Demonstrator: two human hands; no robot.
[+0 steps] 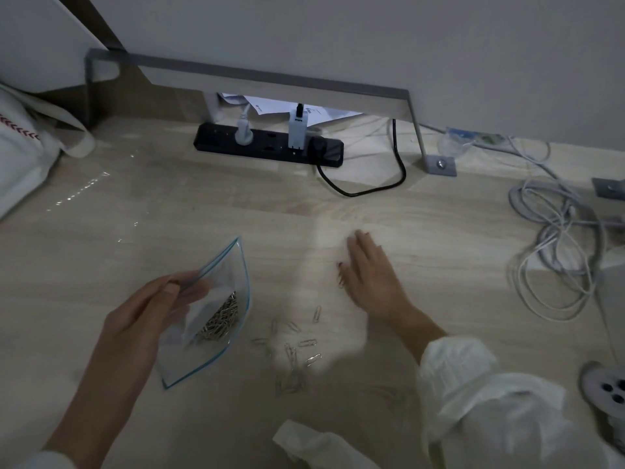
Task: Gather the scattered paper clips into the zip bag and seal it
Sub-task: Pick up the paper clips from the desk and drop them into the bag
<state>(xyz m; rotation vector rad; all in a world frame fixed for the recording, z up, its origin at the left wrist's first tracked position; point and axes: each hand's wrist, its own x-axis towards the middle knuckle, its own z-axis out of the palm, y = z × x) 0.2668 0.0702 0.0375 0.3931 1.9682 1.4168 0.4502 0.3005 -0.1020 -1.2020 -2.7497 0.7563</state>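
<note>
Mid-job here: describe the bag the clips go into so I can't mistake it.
On the pale wooden desk, look in front of the black power strip, toward the left hand. That hand pinches the zip bag by its open top. Unlike the white cloth bag at far left, it is clear, blue-edged and holds heaped paper clips.

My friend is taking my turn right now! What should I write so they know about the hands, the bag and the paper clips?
Left hand: pinches the zip bag at its open top edge.
Right hand: open, fingers straight, over the table just past the loose clips. It holds nothing.
Bag: not sealed, with a pile of clips already inside.
Loose paper clips: scattered on the table between the two hands.
Done: a good pile is bagged.
Left: gather the scattered clips, drop them in, then press the zip shut.
</note>
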